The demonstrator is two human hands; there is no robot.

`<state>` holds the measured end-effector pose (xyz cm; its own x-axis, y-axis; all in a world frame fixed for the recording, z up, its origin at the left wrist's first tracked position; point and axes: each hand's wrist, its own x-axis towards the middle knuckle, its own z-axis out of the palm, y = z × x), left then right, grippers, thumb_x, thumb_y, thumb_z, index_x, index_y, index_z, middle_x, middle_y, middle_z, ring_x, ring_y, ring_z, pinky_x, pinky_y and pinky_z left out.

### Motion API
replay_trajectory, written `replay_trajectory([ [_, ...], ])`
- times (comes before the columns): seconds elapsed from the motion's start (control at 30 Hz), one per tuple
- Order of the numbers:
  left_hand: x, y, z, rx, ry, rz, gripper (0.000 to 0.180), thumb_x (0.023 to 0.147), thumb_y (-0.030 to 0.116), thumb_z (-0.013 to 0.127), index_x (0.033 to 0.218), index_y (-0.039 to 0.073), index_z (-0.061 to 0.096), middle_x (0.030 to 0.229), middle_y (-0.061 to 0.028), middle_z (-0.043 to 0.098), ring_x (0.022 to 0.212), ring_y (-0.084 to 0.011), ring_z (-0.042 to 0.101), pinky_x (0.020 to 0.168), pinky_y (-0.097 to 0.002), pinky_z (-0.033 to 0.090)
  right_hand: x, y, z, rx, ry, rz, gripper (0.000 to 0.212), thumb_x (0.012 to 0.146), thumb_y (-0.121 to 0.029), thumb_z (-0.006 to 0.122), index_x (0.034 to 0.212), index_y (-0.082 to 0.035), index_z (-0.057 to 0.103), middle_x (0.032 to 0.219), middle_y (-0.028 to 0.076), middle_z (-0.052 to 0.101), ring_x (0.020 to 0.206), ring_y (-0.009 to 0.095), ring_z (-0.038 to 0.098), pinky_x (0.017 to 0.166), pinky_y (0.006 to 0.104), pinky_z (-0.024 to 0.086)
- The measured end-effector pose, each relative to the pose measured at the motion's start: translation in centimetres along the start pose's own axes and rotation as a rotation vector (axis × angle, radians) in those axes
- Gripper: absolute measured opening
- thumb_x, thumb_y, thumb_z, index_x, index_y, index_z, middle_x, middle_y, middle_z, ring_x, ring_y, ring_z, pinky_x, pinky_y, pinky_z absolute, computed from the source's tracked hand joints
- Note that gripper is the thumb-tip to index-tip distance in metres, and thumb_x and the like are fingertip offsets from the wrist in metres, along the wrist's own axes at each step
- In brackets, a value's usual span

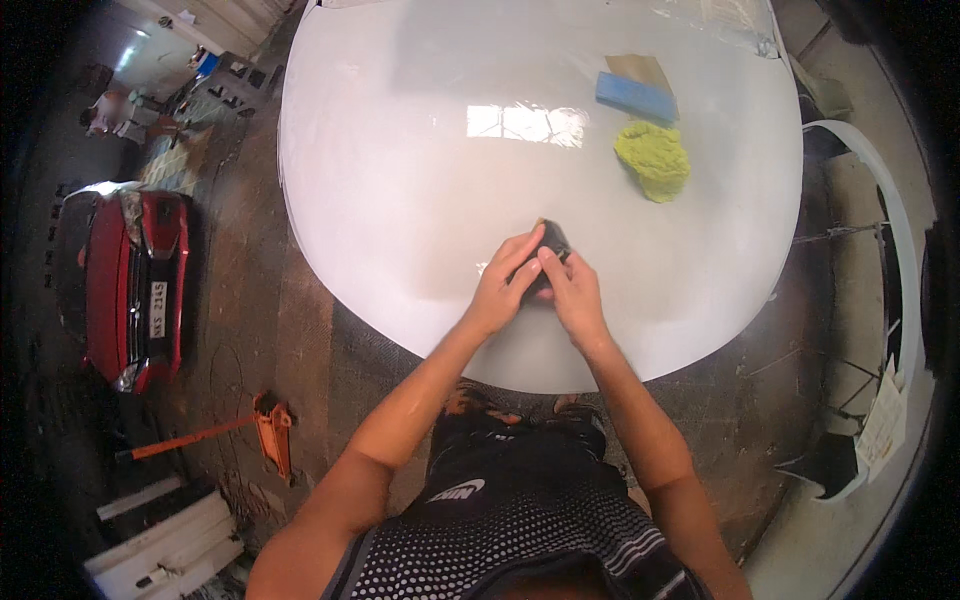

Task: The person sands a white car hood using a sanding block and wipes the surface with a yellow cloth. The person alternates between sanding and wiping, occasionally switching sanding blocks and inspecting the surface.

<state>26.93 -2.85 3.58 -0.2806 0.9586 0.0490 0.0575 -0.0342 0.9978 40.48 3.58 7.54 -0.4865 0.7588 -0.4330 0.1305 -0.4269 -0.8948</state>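
Both hands meet over the near part of a glossy white car hood (400, 210). My left hand (500, 283) is closed on the left side of a small dark block-like piece (553, 238) with a yellowish tip. On its right side, the thumb and fingers of my right hand (577, 292) grip the same piece. The fingers cover much of it, so its exact kind does not show. Farther off to the right lie a crumpled yellow-green cloth (655, 163), a blue rectangular block (637, 96) and a brown sheet (640, 68) partly under that block.
A red car (135, 285) stands on the left, with an orange floor jack (272, 440) nearer to me. White panels (170, 550) lie at the lower left. At right, a curved white bumper-like part (905, 270) rests on a thin stand. Another person (115, 112) is far left.
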Motion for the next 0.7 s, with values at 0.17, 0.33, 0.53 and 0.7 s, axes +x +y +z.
replay_trajectory([
  [0.17,-1.3,0.9,-9.5,0.324,-0.059,0.085,0.062,0.094,0.033,0.074,0.143,0.0,0.057,0.152,-0.0215,0.044,0.14,-0.0325,0.044,0.115,-0.043,0.037,1.5,1.3,6.4,0.085,-0.088,-0.07,0.035,0.107,-0.026,0.046,0.124,0.001,0.062,0.103,0.006,0.067,0.084,0.011,0.062,0.073,0.0272,0.055],
  [0.33,1.9,-1.4,-20.5,0.343,0.338,-0.156,0.054,0.092,0.036,0.076,0.123,-0.007,0.065,0.117,-0.0225,0.067,0.109,-0.0332,0.065,0.098,-0.0417,0.049,3.0,1.2,10.0,0.238,0.153,0.045,0.031,0.102,-0.023,0.051,0.116,0.001,0.065,0.102,0.007,0.067,0.082,0.013,0.063,0.073,0.0273,0.056],
  [0.53,13.8,-1.9,-32.6,1.395,0.733,-0.149,0.031,0.092,0.028,0.07,0.109,0.003,0.067,0.106,-0.016,0.065,0.104,-0.0364,0.065,0.079,-0.0499,0.056,-1.8,5.4,1.3,0.453,0.448,-0.121,0.023,0.097,-0.018,0.058,0.107,0.001,0.066,0.108,0.01,0.067,0.1,0.018,0.065,0.082,0.0345,0.057],
  [0.7,9.7,-6.7,-6.4,1.284,0.452,0.421,0.02,0.091,0.012,0.059,0.109,0.005,0.065,0.091,-0.0147,0.068,0.082,-0.0296,0.067,0.069,-0.0462,0.053,-12.9,3.1,-3.6,0.461,0.802,-0.181,0.038,0.094,-0.007,0.061,0.129,0.005,0.057,0.122,0.012,0.065,0.111,0.023,0.065,0.098,0.0382,0.053],
])
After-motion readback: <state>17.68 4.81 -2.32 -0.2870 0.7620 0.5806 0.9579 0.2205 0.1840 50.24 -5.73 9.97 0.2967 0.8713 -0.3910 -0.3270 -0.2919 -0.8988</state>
